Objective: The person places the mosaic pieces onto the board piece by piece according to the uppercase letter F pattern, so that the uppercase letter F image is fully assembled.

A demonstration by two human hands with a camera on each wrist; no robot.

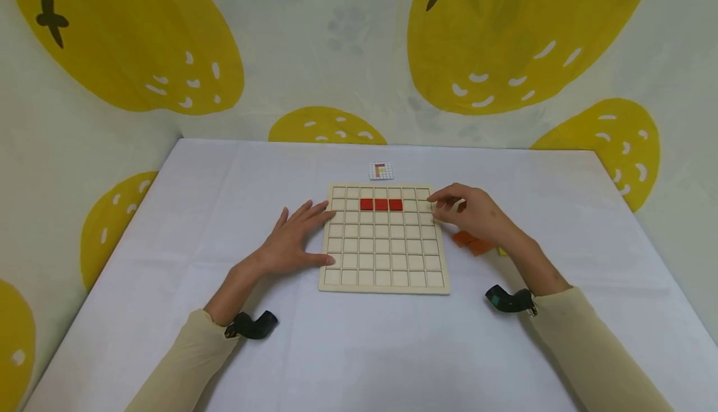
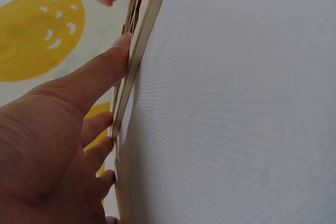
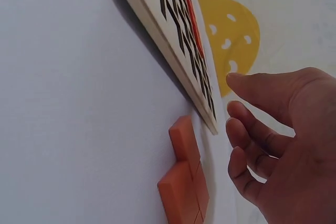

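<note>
A square wooden grid board [image 1: 381,232] lies flat on the table, with three red tiles [image 1: 381,204] side by side in its second row from the back. My left hand [image 1: 291,240] rests at the board's left edge, fingers spread and thumb on the rim; the left wrist view has the thumb [image 2: 105,72] pressed along that edge. Over the board's right edge hovers my right hand [image 1: 473,212], its fingers loosely bent. In the right wrist view a gap shows between thumb and fingers, with nothing held. Several orange tiles [image 1: 481,247] lie beneath this hand, right of the board.
A small card with a coloured grid pattern [image 1: 381,171] lies behind the board. Part of a yellow tile [image 1: 502,252] shows beside my right wrist. White cloth [image 1: 381,349] covers the table, and a wall with yellow fruit shapes rises behind it.
</note>
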